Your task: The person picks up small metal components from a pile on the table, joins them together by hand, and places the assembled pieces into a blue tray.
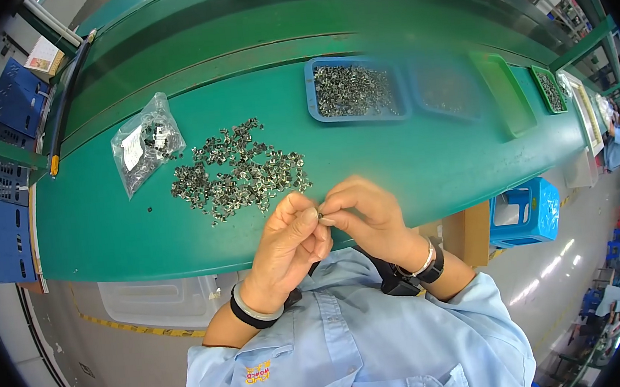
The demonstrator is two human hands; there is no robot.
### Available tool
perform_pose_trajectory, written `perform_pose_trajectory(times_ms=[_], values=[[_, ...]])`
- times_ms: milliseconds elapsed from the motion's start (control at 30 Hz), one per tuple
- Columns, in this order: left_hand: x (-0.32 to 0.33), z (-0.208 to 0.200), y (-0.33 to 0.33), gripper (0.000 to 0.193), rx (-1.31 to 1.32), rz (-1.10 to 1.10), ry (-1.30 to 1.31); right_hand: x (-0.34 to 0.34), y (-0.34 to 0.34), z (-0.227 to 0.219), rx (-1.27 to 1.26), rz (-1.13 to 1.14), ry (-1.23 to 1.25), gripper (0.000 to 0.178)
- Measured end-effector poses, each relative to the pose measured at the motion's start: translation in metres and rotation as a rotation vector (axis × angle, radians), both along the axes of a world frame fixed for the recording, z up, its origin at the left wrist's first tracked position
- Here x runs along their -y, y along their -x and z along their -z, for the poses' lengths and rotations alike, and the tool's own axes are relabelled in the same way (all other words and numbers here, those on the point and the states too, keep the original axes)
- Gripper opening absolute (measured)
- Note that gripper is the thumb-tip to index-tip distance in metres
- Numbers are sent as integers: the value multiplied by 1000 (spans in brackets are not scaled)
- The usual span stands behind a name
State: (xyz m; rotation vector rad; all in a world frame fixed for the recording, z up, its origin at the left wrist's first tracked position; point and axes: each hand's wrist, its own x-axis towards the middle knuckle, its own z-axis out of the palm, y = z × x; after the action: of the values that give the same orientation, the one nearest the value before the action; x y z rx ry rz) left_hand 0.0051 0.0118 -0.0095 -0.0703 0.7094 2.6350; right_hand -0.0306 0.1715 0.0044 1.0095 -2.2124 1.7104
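My left hand (290,238) and my right hand (365,214) meet at the front edge of the green table, fingertips pinched together. Between them is a tiny dark metal part (320,218), mostly covered by the fingers; its exact kind is too small to make out. Just beyond my left hand spreads a loose pile of small shiny metal parts (238,174). To the left of the pile lies a clear plastic bag (145,145) with a white label and more small parts inside. One stray dark piece (150,210) rests apart from the pile.
A blue tray (310,94) full of small metal parts stands at the back. Right of it are a blurred blue tray (447,116), a green tray (506,95) and a smaller green tray (550,89). Blue crates (4,235) flank the left side; a blue stool (540,210) stands right.
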Motion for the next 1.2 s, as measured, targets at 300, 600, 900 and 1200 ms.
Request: perform_pose_trajectory(times_ms=[300, 600, 900, 1200], values=[[0, -16, -1, 13, -17, -106, 273, -2, 5, -2, -236, 95, -116, 17], [3, -17, -4, 12, 9, 16, -38, 2, 0, -5, -19, -2, 90, 14], [7, -17, -3, 13, -37, 43, 3, 4, 2, -2, -39, -63, 115, 14], [5, -22, 0, 14, -24, -27, 171, 0, 10, -5, -59, -2, 27, 14]])
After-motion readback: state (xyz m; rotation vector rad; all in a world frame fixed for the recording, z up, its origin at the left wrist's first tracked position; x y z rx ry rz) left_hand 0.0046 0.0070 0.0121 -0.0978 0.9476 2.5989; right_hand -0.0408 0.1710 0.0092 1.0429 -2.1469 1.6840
